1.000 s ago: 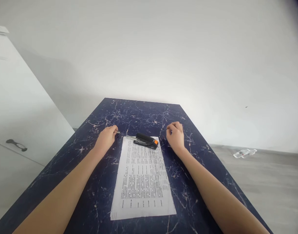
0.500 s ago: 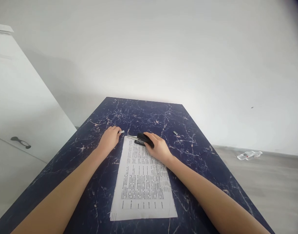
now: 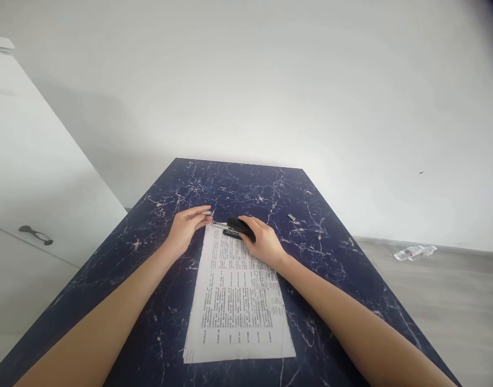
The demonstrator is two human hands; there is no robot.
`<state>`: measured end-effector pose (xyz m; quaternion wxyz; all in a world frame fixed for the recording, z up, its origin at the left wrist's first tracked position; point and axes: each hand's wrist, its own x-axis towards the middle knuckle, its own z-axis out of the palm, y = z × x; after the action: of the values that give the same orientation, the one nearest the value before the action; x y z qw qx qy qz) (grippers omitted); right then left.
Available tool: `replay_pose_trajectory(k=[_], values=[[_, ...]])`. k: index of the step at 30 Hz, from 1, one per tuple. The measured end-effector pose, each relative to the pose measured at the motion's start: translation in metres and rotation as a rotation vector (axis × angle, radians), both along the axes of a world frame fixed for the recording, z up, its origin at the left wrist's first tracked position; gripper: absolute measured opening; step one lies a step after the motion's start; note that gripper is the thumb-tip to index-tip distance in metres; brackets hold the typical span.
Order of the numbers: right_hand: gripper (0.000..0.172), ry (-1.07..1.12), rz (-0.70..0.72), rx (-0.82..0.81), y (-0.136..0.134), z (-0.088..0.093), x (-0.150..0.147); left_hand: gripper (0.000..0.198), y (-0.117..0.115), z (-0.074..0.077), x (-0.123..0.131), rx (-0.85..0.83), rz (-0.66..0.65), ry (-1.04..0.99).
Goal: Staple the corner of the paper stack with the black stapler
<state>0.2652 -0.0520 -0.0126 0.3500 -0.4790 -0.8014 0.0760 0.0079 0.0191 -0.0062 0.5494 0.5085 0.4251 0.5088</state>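
My right hand (image 3: 266, 244) grips a black stapler (image 3: 234, 224) near the top of a stack of printed paper sheets (image 3: 236, 301). The stapler lies over the paper, and a thin metal part sticks out of its left end. Just left of that part, my left hand (image 3: 182, 230) pinches a small grey strip of staples (image 3: 207, 213) between thumb and fingers. On the table to the right of the stapler lies another small grey strip (image 3: 291, 217), which looks like staples too.
Everything rests on a dark blue marble-patterned table (image 3: 238, 183) that meets a pale wall (image 3: 246, 97). A white cabinet (image 3: 37, 145) with a dark handle (image 3: 36, 235) stands on the left. On the floor to the right lies a clear plastic wrapper (image 3: 414, 252).
My left hand has lifted the staple strip off the table and brought it right, close to the stapler's metal part. My right hand keeps its hold on the stapler.
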Motion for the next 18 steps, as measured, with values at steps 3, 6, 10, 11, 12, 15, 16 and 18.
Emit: replay_pose_trajectory(k=[3,6,10,11,12,15,16,18], values=[[0.044,0.007,0.005,-0.002,0.0,-0.001,0.0,0.026,0.003,0.0,-0.003,-0.1,0.006,-0.14],[0.044,0.019,0.008,0.0,0.0,-0.002,0.0,0.022,0.009,-0.001,-0.007,-0.132,0.018,-0.208],[0.044,0.024,0.013,-0.001,0.001,-0.001,0.0,0.025,0.008,-0.002,-0.008,-0.024,0.012,-0.085],[0.043,0.021,0.013,-0.001,0.001,-0.001,0.0,0.028,0.006,-0.002,-0.007,0.033,0.006,-0.003],[0.043,0.019,0.011,-0.001,0.001,-0.001,0.0,0.03,0.003,0.0,-0.006,0.1,-0.007,0.087],[0.043,0.014,0.005,0.012,0.001,-0.001,0.0,0.022,-0.004,0.003,0.0,0.336,-0.087,0.374],[0.042,0.013,0.008,0.016,0.001,-0.001,0.0,0.018,-0.006,0.004,0.001,0.404,-0.117,0.456],[0.043,0.009,0.018,0.021,0.0,-0.001,0.0,0.014,-0.006,0.005,0.003,0.485,-0.161,0.576]])
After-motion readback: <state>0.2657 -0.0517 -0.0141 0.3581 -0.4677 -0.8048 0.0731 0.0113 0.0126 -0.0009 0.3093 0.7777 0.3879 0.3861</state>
